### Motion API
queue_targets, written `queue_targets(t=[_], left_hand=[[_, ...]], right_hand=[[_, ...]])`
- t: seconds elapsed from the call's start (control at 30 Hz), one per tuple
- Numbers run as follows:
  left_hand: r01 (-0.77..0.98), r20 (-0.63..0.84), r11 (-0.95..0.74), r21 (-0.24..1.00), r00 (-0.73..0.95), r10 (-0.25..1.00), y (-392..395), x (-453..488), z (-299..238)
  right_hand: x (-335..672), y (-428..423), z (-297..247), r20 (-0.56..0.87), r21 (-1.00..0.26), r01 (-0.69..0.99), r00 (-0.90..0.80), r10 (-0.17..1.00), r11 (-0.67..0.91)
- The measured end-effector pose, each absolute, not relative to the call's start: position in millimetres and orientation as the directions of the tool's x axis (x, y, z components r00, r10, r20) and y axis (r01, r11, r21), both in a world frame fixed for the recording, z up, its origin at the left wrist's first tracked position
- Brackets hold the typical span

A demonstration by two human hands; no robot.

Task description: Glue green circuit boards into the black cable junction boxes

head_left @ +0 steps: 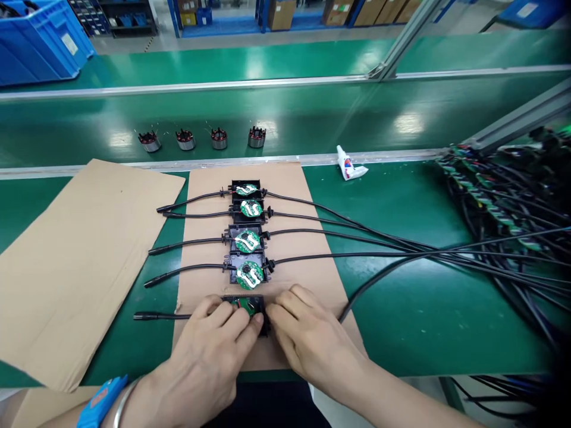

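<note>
At the near edge of a glossy green worktop [392, 333], on a flat tan cardboard sheet [285, 175]: 1 open black rectangular plastic case [257, 300], a green circuit board [243, 304] inside, partly covered. Left hand [214, 342] over it, fingers curled and close together, thumb at the case's right part; exact grip hidden. Right hand [310, 333] at the right end, fingers bunched; cannot tell what they pinch. Beyond, 4 more open black cases [235, 260] in a column, each bearing a rounded green board with white strips [250, 275]; the nearest board overhangs its front rim. Black cables [182, 241] leave both sides. Top left, big blue plastic bin [35, 50], dark contents unidentifiable; its white label [69, 44] too small to read. Background: blue metal shelving [218, 27] with brown cardboard cartons [282, 14]. Right of the sheet, white plastic bottle [347, 166], red and blue print, illegible. Farther back, 4 short silver cylinders [150, 144] in a row.
</note>
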State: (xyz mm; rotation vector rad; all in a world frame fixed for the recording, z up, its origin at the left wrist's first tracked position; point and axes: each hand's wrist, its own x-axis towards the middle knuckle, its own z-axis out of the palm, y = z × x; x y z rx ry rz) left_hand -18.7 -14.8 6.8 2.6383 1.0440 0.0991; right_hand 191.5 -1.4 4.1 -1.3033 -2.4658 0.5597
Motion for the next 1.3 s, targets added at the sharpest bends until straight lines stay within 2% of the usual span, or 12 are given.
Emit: queue_targets(t=[0.13,0.23,0.3,0.4,0.47,0.53,0.6,0.7,0.87,1.0,1.17,1.3], left_hand=[[0.624,-0.004,-0.655,0.426,0.725,0.689,-10.4,-21.7,22.5],[0.608,0.061,-0.613,0.505,0.683,0.728,8.4,-32.8,32.7],[0.696,0.084,-0.555,0.456,0.587,0.805,28.2,-40.7,31.9],[0.8,0.032,-0.492,0.343,0.514,0.857,54.5,-49.6,21.5],[0.791,0.024,-0.487,0.372,0.516,0.856,61.1,-53.4,17.4],[0.753,0.007,-0.445,0.485,0.505,0.863,58.3,-56.0,20.9],[0.721,-0.047,-0.384,0.577,0.498,0.866,51.6,-57.5,29.9],[0.712,-0.068,-0.386,0.587,0.519,0.852,46.1,-56.7,40.6],[0.734,-0.004,-0.471,0.489,0.542,0.841,55.9,-48.0,29.7],[0.758,-0.016,-0.494,0.426,0.552,0.834,62.6,-41.9,18.6],[0.753,-0.055,-0.467,0.463,0.551,0.833,65.8,-40.1,17.8],[0.74,-0.086,-0.435,0.513,0.549,0.832,68.6,-38.7,19.3]], right_hand=[[201.3,13.5,7.3,0.104,-0.562,0.614,-0.611,0.785,0.553],[214.1,38.9,8.7,0.212,-0.557,0.592,-0.576,0.789,0.582],[221.1,56.6,3.1,0.25,-0.505,0.65,-0.52,0.817,0.568],[227.6,71.2,-9.3,0.259,-0.474,0.686,-0.489,0.833,0.551],[231.3,68.8,-10.9,0.288,-0.498,0.649,-0.502,0.816,0.575],[235.2,58.6,-2.3,0.278,-0.532,0.609,-0.53,0.801,0.588],[238.3,45.7,14.1,0.208,-0.558,0.59,-0.58,0.787,0.583],[237.8,33.8,39.2,0.112,-0.555,0.602,-0.631,0.768,0.575],[228.0,42.5,45.6,0.084,-0.455,0.619,-0.686,0.723,0.64],[218.4,53.6,40.2,-0.001,-0.355,0.665,-0.703,0.711,0.657],[200.8,62.2,39.0,-0.067,-0.306,0.685,-0.709,0.702,0.662],[187.0,62.1,26.4,-0.067,-0.184,0.688,-0.722,0.689,0.702]])
